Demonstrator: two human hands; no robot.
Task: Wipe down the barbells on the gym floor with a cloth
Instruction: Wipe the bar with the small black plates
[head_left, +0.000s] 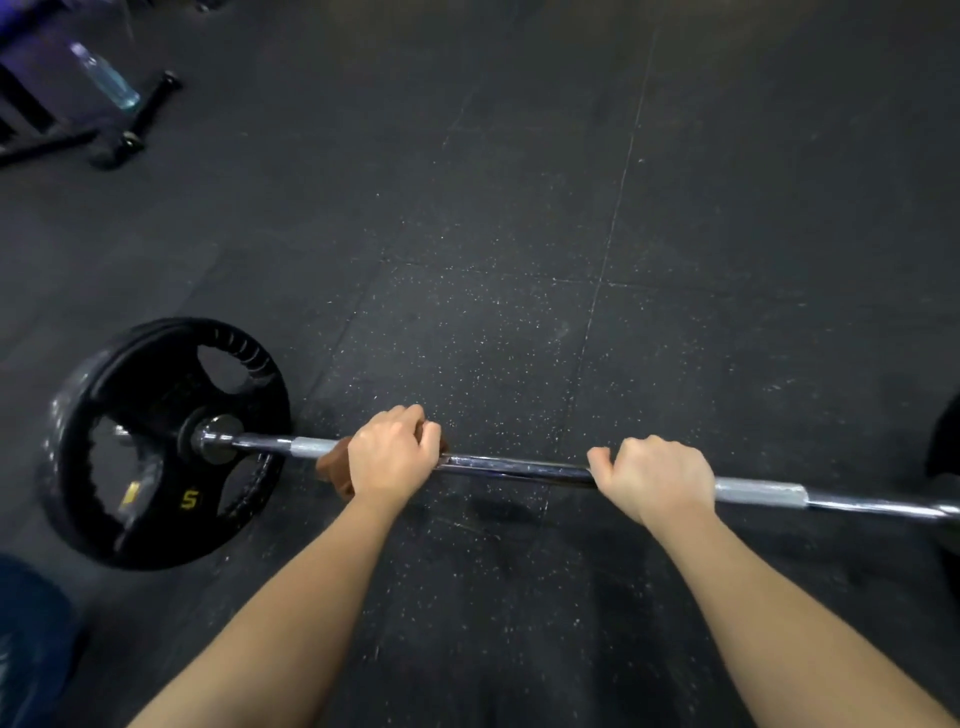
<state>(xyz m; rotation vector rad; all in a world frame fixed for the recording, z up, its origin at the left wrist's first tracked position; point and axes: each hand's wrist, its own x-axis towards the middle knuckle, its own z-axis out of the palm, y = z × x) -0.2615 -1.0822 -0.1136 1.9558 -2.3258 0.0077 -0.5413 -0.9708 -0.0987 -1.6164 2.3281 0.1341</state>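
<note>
A chrome barbell (519, 464) lies across the black rubber floor, running left to right. A black weight plate (156, 441) marked 5 sits on its left end. My left hand (392, 454) is wrapped around the bar's left part with a brown cloth (332, 465) bunched under the palm. My right hand (657, 478) grips the bare bar further right, beside a knurled section (758, 493). Another plate shows only as a dark edge (945, 447) at the far right.
A clear plastic bottle (106, 78) lies at the top left by a black dumbbell (150, 111) and a dark frame (36, 140). A blue object (31, 639) sits at the bottom left. Speckled rubber mat (519, 208) stretches beyond the bar.
</note>
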